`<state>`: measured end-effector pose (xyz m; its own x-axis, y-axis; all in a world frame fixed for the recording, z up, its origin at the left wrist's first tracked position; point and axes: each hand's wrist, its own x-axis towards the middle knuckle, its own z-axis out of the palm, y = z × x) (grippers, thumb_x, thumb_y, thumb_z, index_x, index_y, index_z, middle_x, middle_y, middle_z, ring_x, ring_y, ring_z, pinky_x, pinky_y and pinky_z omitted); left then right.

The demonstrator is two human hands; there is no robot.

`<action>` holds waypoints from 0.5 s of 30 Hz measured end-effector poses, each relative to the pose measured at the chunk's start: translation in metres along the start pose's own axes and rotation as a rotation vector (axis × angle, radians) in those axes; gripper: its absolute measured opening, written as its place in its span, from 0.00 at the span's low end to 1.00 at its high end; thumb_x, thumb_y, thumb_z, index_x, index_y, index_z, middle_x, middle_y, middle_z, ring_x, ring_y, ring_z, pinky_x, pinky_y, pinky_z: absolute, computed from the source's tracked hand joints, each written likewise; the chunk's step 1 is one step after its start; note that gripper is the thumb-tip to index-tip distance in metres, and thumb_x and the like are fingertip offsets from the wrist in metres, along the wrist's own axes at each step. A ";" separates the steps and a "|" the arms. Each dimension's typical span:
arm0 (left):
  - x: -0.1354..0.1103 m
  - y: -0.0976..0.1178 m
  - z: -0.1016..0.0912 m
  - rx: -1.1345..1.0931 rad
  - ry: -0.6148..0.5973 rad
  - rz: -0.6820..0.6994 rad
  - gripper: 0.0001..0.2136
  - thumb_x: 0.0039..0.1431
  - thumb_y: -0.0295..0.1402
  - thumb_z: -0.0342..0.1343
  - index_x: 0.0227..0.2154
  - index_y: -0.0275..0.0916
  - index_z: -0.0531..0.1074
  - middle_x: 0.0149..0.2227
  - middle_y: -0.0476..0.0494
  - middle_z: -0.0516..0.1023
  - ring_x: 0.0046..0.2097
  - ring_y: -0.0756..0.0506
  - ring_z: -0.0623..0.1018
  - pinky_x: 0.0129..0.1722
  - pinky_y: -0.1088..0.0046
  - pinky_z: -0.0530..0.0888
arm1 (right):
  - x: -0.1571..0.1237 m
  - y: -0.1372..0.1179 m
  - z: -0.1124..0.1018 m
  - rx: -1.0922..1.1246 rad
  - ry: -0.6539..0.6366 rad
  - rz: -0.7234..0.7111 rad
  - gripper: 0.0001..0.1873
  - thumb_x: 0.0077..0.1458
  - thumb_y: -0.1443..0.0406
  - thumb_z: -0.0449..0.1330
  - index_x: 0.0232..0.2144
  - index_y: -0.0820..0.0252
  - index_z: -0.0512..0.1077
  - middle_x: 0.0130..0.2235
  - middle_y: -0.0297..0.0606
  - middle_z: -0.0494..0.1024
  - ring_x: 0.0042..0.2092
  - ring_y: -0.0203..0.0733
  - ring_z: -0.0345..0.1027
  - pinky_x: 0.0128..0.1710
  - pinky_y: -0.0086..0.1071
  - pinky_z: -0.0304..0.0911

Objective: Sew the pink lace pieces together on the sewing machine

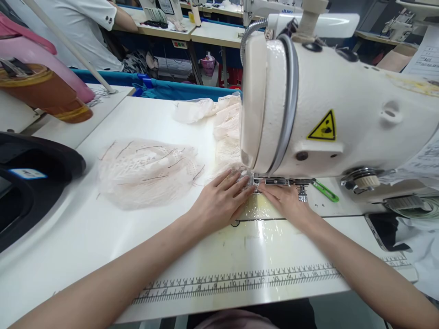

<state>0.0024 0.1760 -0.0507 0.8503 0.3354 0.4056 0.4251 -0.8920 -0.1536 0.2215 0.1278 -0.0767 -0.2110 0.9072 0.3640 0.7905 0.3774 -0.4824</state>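
Observation:
Pale pink lace fabric (228,132) runs along the left side of a white sewing machine (329,100) and down toward its presser foot. My left hand (221,198) lies flat on the near end of this lace, fingers stretched toward the needle area. On the other side, my right hand (286,201) rests by the presser foot, its visible fingers extended to the left. Part of that hand is hidden behind the machine's metal fittings. Whether its fingertips touch the lace, I cannot tell. Another lace piece (151,171) with dark loose threads lies to the left.
Green thread snips (325,190) lie right of the needle area, and a phone (384,232) sits farther right. A printed ruler (233,283) follows the table's front edge. A black object (34,183) stands at the left, near an orange-brown container (48,93). Another person (78,27) sits beyond.

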 end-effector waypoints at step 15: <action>0.000 0.006 -0.001 0.040 0.034 -0.008 0.15 0.66 0.27 0.44 0.49 0.27 0.71 0.51 0.34 0.75 0.52 0.41 0.76 0.53 0.62 0.72 | -0.005 -0.016 -0.007 -0.241 -0.010 -0.132 0.14 0.64 0.62 0.52 0.45 0.57 0.75 0.44 0.39 0.79 0.42 0.41 0.75 0.44 0.39 0.68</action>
<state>0.0044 0.1705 -0.0509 0.8362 0.3313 0.4372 0.4445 -0.8762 -0.1861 0.2138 0.1161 -0.0653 -0.3263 0.8550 0.4030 0.8694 0.4388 -0.2271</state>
